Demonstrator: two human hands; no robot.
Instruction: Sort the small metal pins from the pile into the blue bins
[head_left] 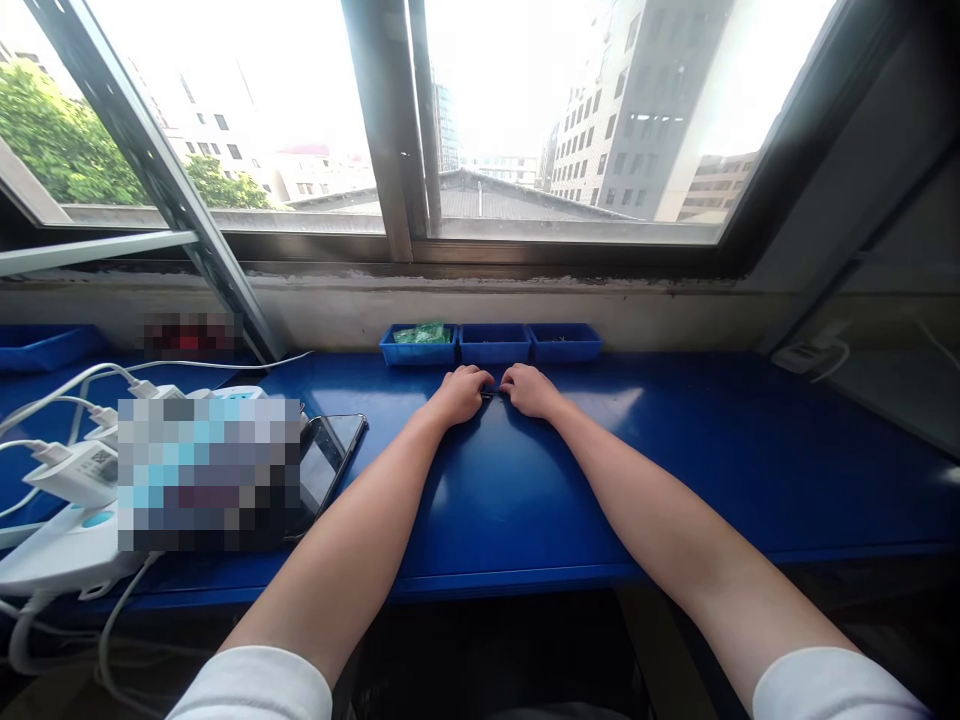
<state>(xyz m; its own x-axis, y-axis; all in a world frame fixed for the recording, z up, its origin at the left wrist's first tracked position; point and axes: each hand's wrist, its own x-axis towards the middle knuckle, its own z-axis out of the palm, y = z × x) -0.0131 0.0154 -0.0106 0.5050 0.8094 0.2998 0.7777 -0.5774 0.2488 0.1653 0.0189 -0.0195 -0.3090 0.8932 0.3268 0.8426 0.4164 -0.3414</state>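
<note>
Over the blue tabletop [517, 500] my left hand [461, 394] and my right hand [529, 390] face each other, just in front of the bins. Between their fingertips shows a small, thin, dark piece [491, 394], too small to name. Both hands have their fingers curled and closed at it, thumbs toward each other. Behind them stand three blue bins in a row. Green plastic packets [424, 334] lie in the left bin [420, 354]. The middle bin [495, 352] and the right bin [565, 352] hold tiny items that I cannot make out.
A dark phone [337, 450] lies to the left, beside a blurred-out patch. Near it is a white power strip [67, 545] with chargers [79, 470] and loose white cables. A metal shelf post [225, 260] rises at the left, and a window ledge runs behind the bins.
</note>
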